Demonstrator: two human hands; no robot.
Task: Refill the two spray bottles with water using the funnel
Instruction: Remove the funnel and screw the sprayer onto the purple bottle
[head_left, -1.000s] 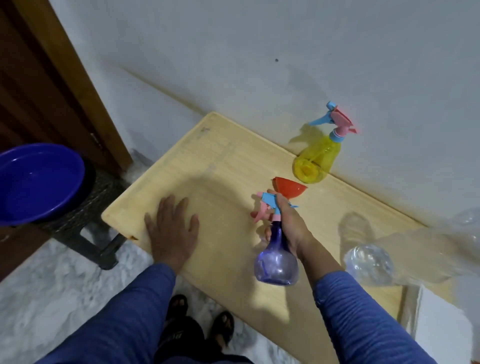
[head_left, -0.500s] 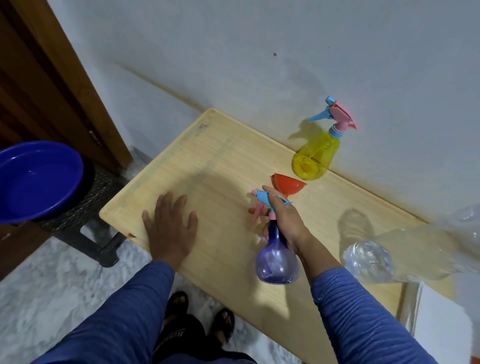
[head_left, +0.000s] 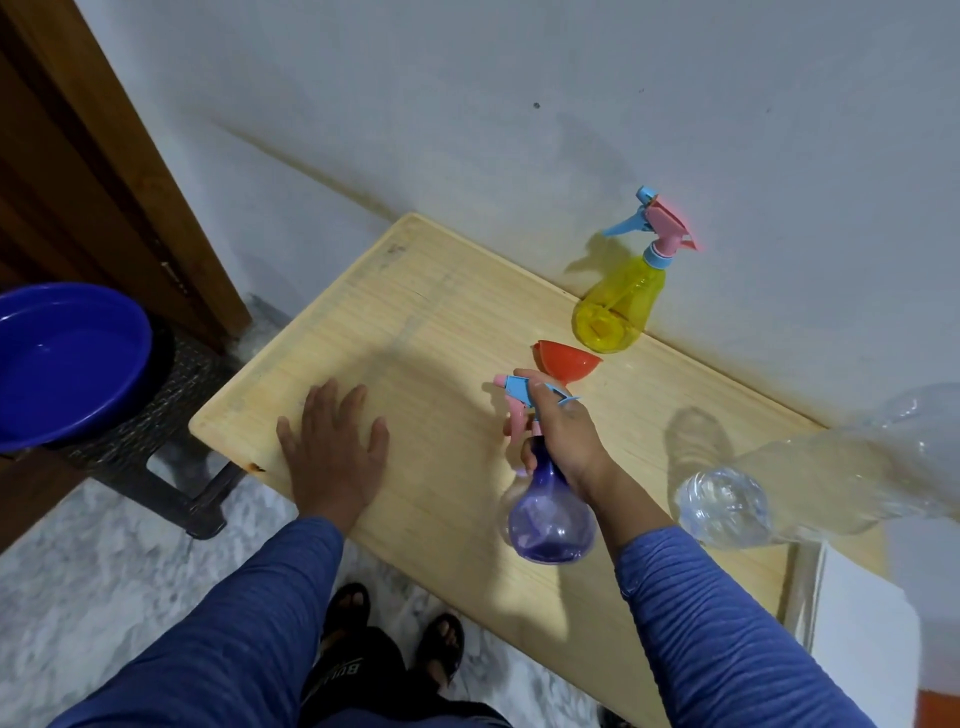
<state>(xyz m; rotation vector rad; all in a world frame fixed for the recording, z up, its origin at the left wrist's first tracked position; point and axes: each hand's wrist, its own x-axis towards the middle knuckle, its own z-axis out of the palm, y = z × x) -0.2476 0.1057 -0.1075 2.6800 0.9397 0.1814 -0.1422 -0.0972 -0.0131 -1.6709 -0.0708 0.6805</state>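
Note:
A purple spray bottle (head_left: 549, 519) with a blue and pink trigger head stands near the front of the wooden table (head_left: 441, 332). My right hand (head_left: 563, 431) is closed around its neck and spray head. Flat on the table to the left lies my left hand (head_left: 332, 447), fingers spread, holding nothing. An orange funnel (head_left: 569, 361) lies just behind the purple bottle. The yellow spray bottle (head_left: 618, 306) stands upright against the wall behind the funnel. A clear plastic water bottle (head_left: 769, 488) lies on its side at the right.
A blue basin (head_left: 67, 364) holding water rests on a dark woven stool (head_left: 171, 467) left of the table. A wooden door frame (head_left: 104, 156) rises behind it. A white box (head_left: 862, 634) sits at the table's right end. My sandalled feet stand on the marble floor (head_left: 93, 587).
The view shifted slightly. My right hand stays on the purple bottle's neck and head, and my left hand stays flat on the table.

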